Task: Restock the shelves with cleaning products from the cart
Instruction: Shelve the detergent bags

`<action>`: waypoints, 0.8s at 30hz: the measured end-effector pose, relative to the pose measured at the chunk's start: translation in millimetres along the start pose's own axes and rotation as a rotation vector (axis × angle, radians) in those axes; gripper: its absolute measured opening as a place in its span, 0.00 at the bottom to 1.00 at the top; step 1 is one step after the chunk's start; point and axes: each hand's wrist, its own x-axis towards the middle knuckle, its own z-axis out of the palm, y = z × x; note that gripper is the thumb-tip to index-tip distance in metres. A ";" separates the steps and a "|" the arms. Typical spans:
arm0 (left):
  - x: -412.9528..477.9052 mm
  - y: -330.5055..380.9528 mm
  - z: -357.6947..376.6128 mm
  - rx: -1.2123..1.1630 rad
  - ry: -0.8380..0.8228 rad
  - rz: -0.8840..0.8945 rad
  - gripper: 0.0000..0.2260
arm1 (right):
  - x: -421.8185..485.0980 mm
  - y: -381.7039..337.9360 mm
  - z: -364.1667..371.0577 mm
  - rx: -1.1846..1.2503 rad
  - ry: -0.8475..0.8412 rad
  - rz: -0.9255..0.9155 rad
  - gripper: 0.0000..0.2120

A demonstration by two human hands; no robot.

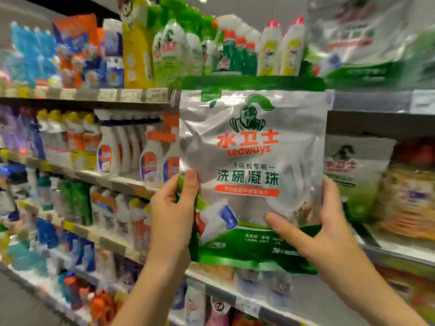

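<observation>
While both your left hand (174, 208) and right hand (322, 229) grip the silver pouch (253, 147) by its lower edges, expect soft, crinkly, slippery film. It probably sags, so support it underneath.

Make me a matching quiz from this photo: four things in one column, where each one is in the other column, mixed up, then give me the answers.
Things:
1. silver pouch
2. matching pouch
3. pink-capped bottles
4. left hand

Places:
A. on the highest shelf in view, above the held pouch
B. gripping the left edge of a pouch
C. held up in the middle of the view
D. standing at the right, partly behind the held pouch

Pairs: 1-C, 2-D, 3-A, 4-B
</observation>
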 end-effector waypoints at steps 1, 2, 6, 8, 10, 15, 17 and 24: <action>0.8 0.5 18.0 -0.029 -0.016 0.004 0.16 | 3.6 -1.3 -14.6 -0.013 0.024 -0.028 0.42; 2.2 1.5 36.4 -0.050 -0.032 0.012 0.15 | 7.4 -2.9 -29.1 -0.029 0.040 -0.056 0.44; 14.0 3.7 92.6 -0.123 -0.101 0.059 0.18 | 24.9 -10.3 -74.6 -0.085 0.044 -0.133 0.47; 23.6 7.1 113.5 -0.151 -0.123 0.066 0.17 | 36.9 -13.9 -91.5 -0.097 0.071 -0.162 0.48; 37.0 16.1 133.7 -0.155 -0.152 0.094 0.17 | 52.3 -18.3 -105.5 -0.119 0.106 -0.221 0.48; 89.6 47.8 186.3 -0.154 -0.249 0.219 0.14 | 108.5 -39.1 -127.9 -0.180 0.196 -0.407 0.49; 111.2 59.4 209.7 -0.131 -0.241 0.315 0.13 | 136.2 -49.2 -137.8 -0.228 0.229 -0.462 0.48; 170.2 79.7 268.1 -0.036 -0.362 0.573 0.14 | 214.9 -69.8 -173.0 -0.263 0.307 -0.502 0.50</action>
